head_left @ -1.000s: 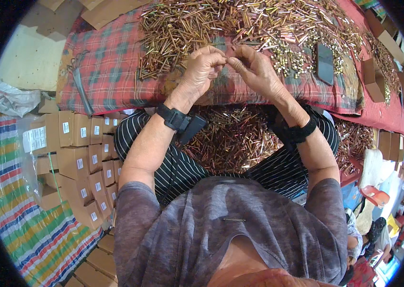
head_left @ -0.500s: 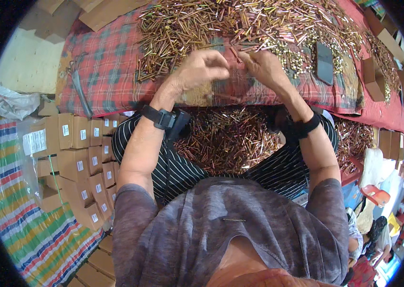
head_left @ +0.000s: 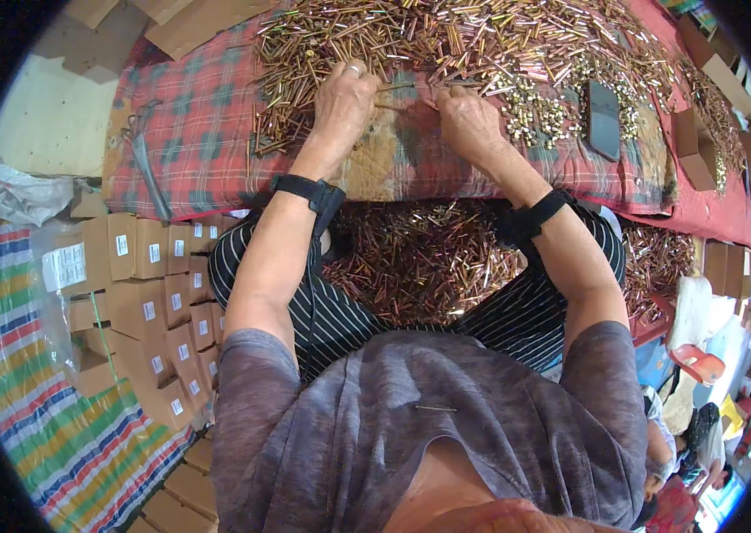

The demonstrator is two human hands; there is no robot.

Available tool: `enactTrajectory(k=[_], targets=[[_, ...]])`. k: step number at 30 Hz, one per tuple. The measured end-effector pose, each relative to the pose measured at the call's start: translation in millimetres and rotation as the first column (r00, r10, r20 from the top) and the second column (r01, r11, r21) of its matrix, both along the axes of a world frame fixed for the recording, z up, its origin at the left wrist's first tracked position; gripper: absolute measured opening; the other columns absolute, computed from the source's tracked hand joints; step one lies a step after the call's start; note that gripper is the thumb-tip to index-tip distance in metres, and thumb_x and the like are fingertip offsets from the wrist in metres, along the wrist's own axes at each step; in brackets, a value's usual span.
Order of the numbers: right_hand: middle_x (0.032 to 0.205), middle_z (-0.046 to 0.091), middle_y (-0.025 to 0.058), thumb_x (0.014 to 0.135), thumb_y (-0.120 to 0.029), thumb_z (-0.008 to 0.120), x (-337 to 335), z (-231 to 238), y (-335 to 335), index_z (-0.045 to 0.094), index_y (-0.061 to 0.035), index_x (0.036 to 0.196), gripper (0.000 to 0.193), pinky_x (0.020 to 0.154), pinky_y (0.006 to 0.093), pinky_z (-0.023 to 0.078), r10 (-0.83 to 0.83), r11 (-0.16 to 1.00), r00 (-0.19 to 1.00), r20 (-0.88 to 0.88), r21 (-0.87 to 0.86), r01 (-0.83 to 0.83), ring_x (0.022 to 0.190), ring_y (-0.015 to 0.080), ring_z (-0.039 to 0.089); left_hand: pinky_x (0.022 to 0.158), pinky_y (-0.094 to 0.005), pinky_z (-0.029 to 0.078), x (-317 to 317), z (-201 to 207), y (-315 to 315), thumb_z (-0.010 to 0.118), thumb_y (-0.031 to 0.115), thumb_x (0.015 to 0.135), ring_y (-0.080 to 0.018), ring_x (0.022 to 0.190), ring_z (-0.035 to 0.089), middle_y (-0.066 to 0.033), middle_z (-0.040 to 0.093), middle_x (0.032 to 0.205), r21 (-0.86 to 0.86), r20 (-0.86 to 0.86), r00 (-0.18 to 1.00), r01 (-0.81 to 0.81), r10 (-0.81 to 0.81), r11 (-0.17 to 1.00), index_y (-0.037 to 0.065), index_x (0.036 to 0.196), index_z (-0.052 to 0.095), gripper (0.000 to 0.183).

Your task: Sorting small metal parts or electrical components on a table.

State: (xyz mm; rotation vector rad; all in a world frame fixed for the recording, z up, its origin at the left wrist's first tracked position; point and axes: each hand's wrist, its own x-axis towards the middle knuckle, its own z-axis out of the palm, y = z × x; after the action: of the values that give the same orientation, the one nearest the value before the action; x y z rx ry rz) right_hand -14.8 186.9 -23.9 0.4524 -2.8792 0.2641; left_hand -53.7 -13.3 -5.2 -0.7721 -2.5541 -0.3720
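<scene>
While small brown cartons (head_left: 140,306) sit stacked at the left, each wearing a little white square label — open brown boxes (head_left: 691,147) lined along the right on a red cloth (head_left: 713,209). Dark flat phone (head_left: 604,120) lying among the pieces. Left hand (head_left: 344,102), ring on one finger, fingers curled together on thin brassy metal pins (head_left: 398,87) at the heap's near edge; right hand (head_left: 469,120) just beside, fingers pinched on the same pins. Heap of pins (head_left: 482,40) spread across a red-and-green plaid cloth (head_left: 202,133) covering the surface. More pins piled in the lap (head_left: 420,262) below. Black bands on both wrists. Striped woven mat (head_left: 55,426) on the floor, crumpled plastic bag (head_left: 15,195) at far left.
</scene>
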Motion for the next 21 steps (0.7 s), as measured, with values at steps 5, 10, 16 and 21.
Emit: enactTrajectory(k=[5,10,16,21], targets=[[0.088,0.059,0.0151,0.07,-0.008,0.06,5.7,1.1,0.9,0.053,-0.0029,0.091,0.023,0.067,0.0373,0.05,0.015,0.998,0.995,-0.097,0.061,-0.009,0.083,0.0284,0.06,0.062,-0.0312,0.051,11.3,19.5,12.0,0.063,0.012,0.078,-0.0241,0.074,0.062,-0.011,0.063,0.088,0.344,0.102,0.995,-0.051,0.016,0.938,0.004,0.084,0.064,0.009],[0.085,0.059,0.0175,0.078,-0.012,0.055,20.5,27.2,-1.7,0.053,-0.0011,0.087,0.014,0.067,0.0417,0.046,0.002,0.931,0.999,0.045,-0.365,0.015,0.08,0.0348,0.058,0.067,-0.0256,0.055,18.7,22.4,10.5,0.058,0.014,0.086,-0.0175,0.079,0.064,-0.0138,0.063,0.091,0.864,0.487,0.67,-0.463,-0.56,0.196,0.0,0.093,0.054,0.016],[0.088,0.059,0.0175,0.077,-0.014,0.06,30.5,37.4,1.5,0.054,-0.0046,0.095,0.021,0.065,0.0451,0.047,0.067,0.892,0.998,-0.014,-0.448,-0.066,0.078,0.0376,0.058,0.074,-0.0295,0.055,28.8,23.3,12.2,0.06,0.007,0.084,-0.0214,0.084,0.064,-0.0159,0.062,0.091,0.846,0.42,0.577,-0.529,-0.7,0.07,0.001,0.089,0.051,0.012],[0.088,0.059,0.0169,0.076,-0.012,0.06,33.7,38.2,-2.0,0.056,-0.0048,0.1,0.025,0.065,0.0444,0.048,0.077,0.87,0.996,-0.054,-0.485,-0.094,0.078,0.0373,0.059,0.078,-0.032,0.055,34.0,22.2,16.1,0.059,0.003,0.083,-0.0232,0.088,0.063,-0.0172,0.062,0.093,0.839,0.406,0.556,-0.542,-0.725,0.054,0.001,0.09,0.05,0.012]])
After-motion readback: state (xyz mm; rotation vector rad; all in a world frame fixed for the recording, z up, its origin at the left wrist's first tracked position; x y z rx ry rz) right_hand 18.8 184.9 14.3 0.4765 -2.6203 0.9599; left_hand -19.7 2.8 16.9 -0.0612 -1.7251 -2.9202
